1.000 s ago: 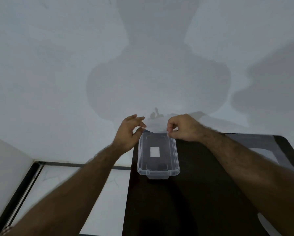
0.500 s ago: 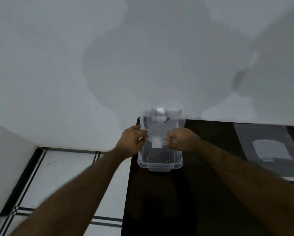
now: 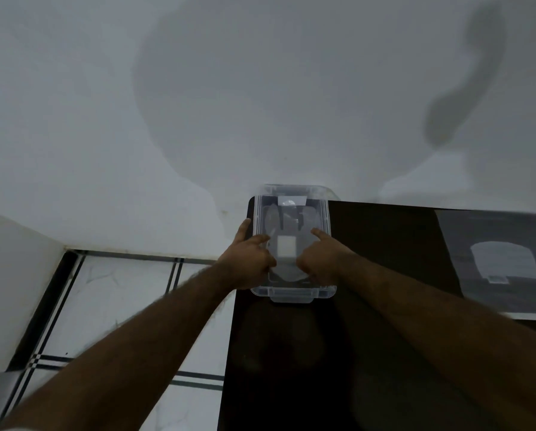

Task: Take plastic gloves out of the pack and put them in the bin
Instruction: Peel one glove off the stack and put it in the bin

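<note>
A clear plastic bin [image 3: 292,295] stands at the far left corner of a dark table [image 3: 391,244]. A see-through plastic glove [image 3: 274,219] lies spread inside the bin, fingers toward the wall. My left hand [image 3: 248,259] grips the glove's near left edge, with its thumb outside the bin's left wall. My right hand [image 3: 322,259] holds the near right edge, index finger stretched forward on the glove. The flat pack of gloves [image 3: 493,262] lies on the table at the far right.
A white wall rises right behind the table. Left of the table the floor drops away, white tiles [image 3: 111,293] with dark stripes. The bin's far end sticks out a little past the table's back edge.
Both hands held the glove up above the bin half a second ago; now they have come down and the glove lies inside the bin. The view has tilted downward.
</note>
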{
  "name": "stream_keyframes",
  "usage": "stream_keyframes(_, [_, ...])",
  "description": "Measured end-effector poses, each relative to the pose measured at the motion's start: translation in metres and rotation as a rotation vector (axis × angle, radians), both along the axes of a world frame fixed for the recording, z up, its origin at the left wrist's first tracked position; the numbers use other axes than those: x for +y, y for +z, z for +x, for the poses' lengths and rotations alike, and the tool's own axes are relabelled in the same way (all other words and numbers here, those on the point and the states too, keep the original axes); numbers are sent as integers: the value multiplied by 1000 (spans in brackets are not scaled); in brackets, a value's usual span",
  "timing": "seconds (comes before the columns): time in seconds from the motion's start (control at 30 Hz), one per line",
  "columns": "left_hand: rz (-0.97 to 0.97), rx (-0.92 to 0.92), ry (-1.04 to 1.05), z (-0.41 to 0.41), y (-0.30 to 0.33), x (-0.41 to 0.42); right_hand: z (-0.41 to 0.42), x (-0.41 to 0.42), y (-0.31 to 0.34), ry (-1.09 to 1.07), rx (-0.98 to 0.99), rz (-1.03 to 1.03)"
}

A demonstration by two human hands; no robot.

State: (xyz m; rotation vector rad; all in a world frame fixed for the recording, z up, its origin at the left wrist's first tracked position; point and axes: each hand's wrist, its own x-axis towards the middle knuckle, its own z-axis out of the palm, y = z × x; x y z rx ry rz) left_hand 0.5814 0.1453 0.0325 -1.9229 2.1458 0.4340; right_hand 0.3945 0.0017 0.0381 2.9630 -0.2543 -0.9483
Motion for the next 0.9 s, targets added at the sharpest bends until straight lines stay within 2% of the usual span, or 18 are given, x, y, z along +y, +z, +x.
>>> stream_keyframes(0.27, [87, -114, -188, -1, 0, -5, 12, 2, 10, 45, 264, 61])
stream_keyframes(0.47, [-80, -170, -208, 5, 7, -4, 15, -3, 3, 117, 194, 46])
stream_keyframes(0.7, [15, -284, -167, -5, 5, -10, 23, 4, 8, 74, 191, 26])
stream_keyframes(0.9, [-50, -300, -68, -7, 12, -3, 19, 0, 1, 39, 194, 30])
